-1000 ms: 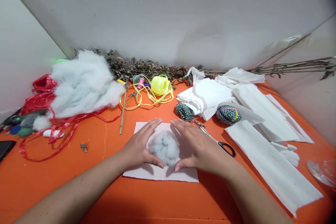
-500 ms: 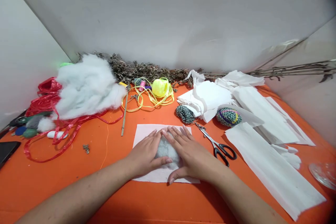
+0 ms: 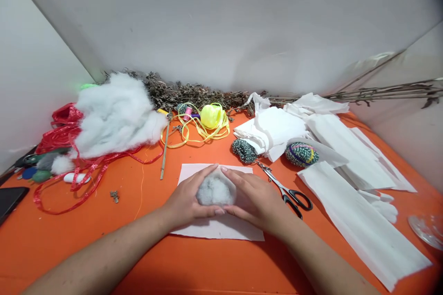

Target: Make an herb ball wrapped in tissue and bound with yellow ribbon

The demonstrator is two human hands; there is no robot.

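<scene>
A rounded wad of grey-white fibre stuffing (image 3: 215, 190) sits on a pale square of cloth (image 3: 221, 231) near the front of the table. Around its left side curves my left hand (image 3: 187, 196), thumb in front and fingers behind. My right hand (image 3: 258, 198) cups the right side the same way. Both thumb tips nearly meet at the front, and the fingertips come close together at the back. Just right of my right hand lie scissors (image 3: 285, 189) with black handles.
Loose white stuffing (image 3: 114, 115) and red ribbon (image 3: 65, 131) lie at the left. Behind are yellow ribbon (image 3: 211, 117) and dried stems (image 3: 197, 94). White cloth strips (image 3: 360, 226) and yarn balls (image 3: 302, 154) lie on the right of the orange table (image 3: 104, 249).
My hands have moved from lying over the stuffing to cupping its sides. Fingers and thumbs have drawn in around it, and more of the wad shows between them.
</scene>
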